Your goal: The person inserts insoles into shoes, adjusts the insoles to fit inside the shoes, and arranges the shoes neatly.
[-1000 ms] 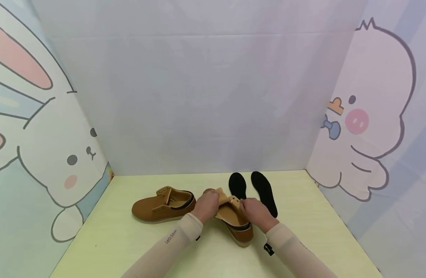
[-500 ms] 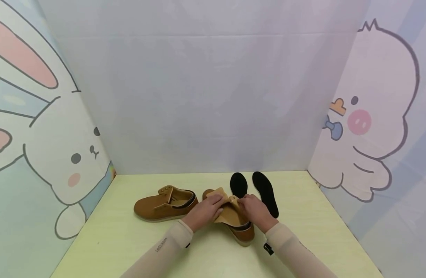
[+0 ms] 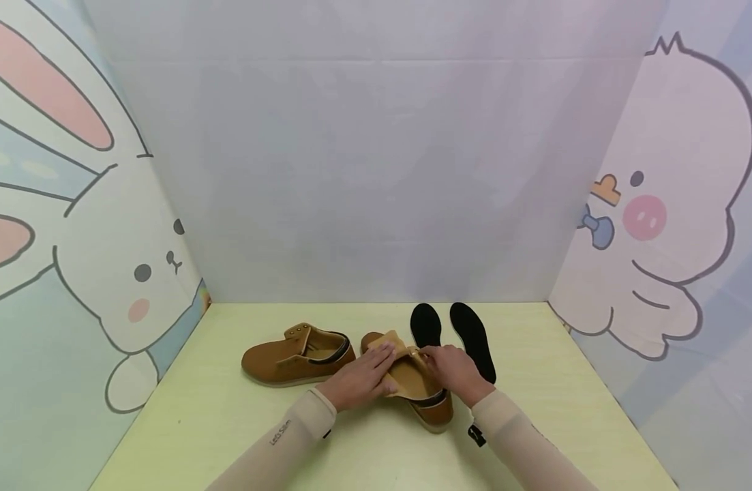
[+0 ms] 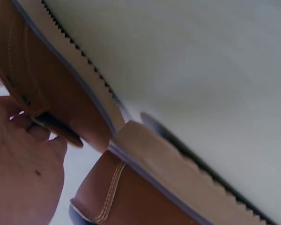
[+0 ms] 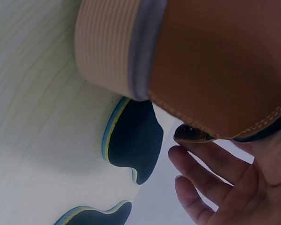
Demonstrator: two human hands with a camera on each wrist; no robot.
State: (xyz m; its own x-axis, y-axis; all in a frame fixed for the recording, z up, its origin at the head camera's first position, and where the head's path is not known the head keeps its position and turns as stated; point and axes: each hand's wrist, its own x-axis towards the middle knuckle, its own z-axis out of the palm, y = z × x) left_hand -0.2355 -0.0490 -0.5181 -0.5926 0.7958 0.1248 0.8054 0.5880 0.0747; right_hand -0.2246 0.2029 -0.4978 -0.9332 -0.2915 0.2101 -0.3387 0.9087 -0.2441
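In the head view a tan lace-less shoe (image 3: 435,414) stands on the table between my hands, heel toward me, its tongue (image 3: 386,337) folded forward. My left hand (image 3: 358,377) lies over its left side with fairly straight fingers, fingertips on the tongue and side flap. My right hand (image 3: 458,375) pinches the right eyelet flap between thumb and forefinger. The right wrist view shows the remaining fingers (image 5: 196,176) spread below the shoe upper (image 5: 215,61). A matching shoe (image 3: 277,361) sits to the left, toe pointing left; its heel (image 4: 140,192) shows in the left wrist view.
Two black insoles lie behind the right hand, one (image 3: 426,324) partly covered by the shoe and hand, the other (image 3: 474,341) farther right. Their edges show blue and yellow layers in the right wrist view. Printed cloth walls (image 3: 376,170) enclose the pale table (image 3: 198,423).
My left hand has let go of its pinch on the tongue side and laid its fingers flatter over it. The right hand keeps its pinch on the flap. The whole view has shifted slightly.
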